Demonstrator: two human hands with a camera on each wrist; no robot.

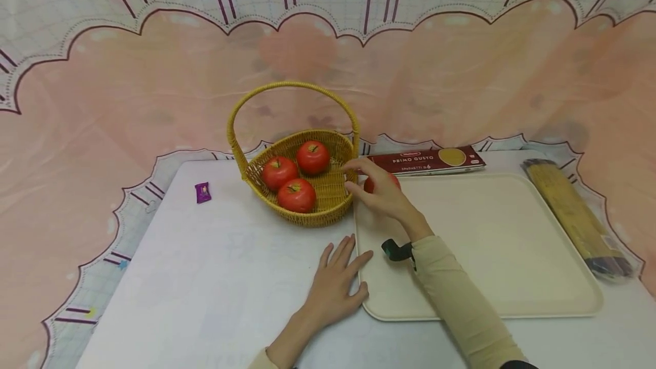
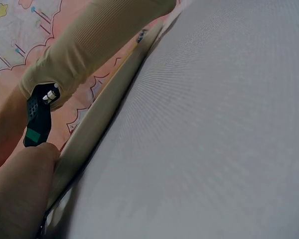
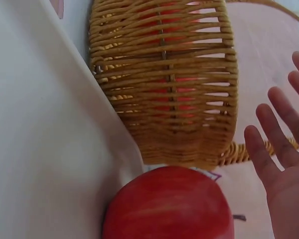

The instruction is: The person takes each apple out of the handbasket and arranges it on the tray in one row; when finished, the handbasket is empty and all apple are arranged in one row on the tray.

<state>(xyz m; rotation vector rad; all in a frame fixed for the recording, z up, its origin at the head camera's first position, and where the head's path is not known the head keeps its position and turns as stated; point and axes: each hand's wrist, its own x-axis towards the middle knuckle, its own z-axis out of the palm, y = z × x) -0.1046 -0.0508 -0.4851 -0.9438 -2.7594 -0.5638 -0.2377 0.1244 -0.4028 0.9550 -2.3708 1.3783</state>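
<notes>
My right hand (image 1: 381, 189) hovers over the near-right rim of a yellow wicker basket (image 1: 328, 192), its fingers extended and nothing in its grasp. Below it, partly hidden by the hand, a red apple (image 3: 172, 206) sits at the far left corner of a cream tray (image 1: 482, 244). Inside the basket lie three more red fruits: one at the back (image 1: 313, 158), one at the left (image 1: 279, 172) and one in front (image 1: 296, 195). My left hand (image 1: 333, 289) rests on the table with fingers spread, thumb and index at the tray's left edge.
Behind the tray lies a dark red spaghetti box (image 1: 425, 161). A clear pack of dry spaghetti (image 1: 574, 215) lies along the tray's right side. To the left of the basket is a small purple wrapped candy (image 1: 203, 192). The basket's tall handle (image 1: 292, 84) arches above it.
</notes>
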